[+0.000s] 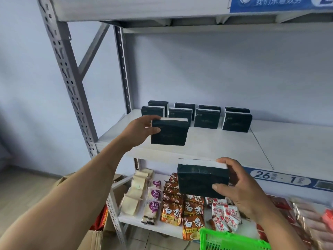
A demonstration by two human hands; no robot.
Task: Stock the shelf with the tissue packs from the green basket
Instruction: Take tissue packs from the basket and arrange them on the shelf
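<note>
Holding tissue packs (pixel 169 132) above shelf edge (pixel 162 154)

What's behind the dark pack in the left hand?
Behind the tissue pack held by the left hand, more dark packs stand in two rows on the shelf. It partly hides the nearest ones.

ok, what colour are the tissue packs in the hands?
Dark green-black wrap with a white top edge, on the left pack and right pack; head view.

The left hand (pixel 139 129) gripped a dark tissue pack (pixel 169 131) over the white shelf (pixel 225 147). At five o'clock, the right hand (pixel 239 184) clasped another pack (pixel 201 181) above the green basket (pixel 232 240).
</note>
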